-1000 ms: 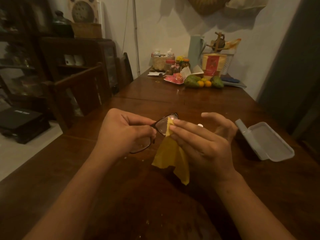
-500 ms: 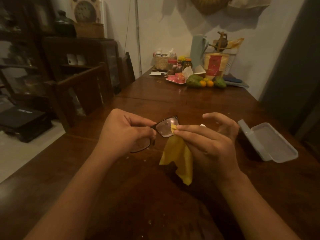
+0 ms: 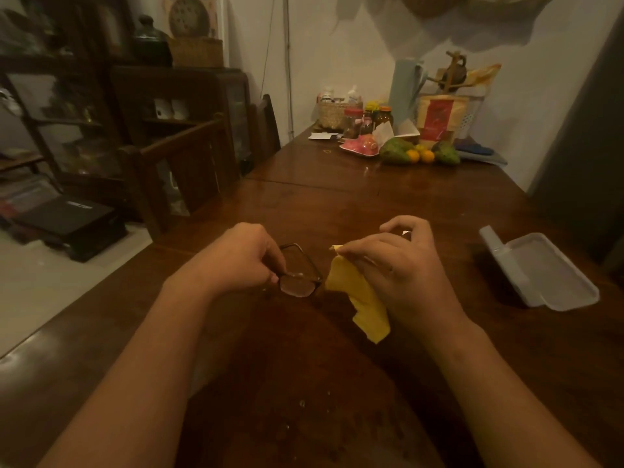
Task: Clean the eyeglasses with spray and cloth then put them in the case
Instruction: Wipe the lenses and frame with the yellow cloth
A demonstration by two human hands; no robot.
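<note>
left hand (image 3: 241, 256) pinches dark-framed eyeglasses (image 3: 299, 271) | right hand (image 3: 398, 268) holds yellow cloth (image 3: 358, 295), apart from lenses | open grey plastic case (image 3: 547, 268) right on dark wooden table (image 3: 337, 204)

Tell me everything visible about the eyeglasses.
The eyeglasses have a thin dark frame and two clear, rounded-rectangular lenses, one nearer the camera, one farther. The left hand grips the frame from the left, holding them low over the wooden table. The yellow cloth hangs close at their right; contact is unclear. Temples are hidden.
</note>
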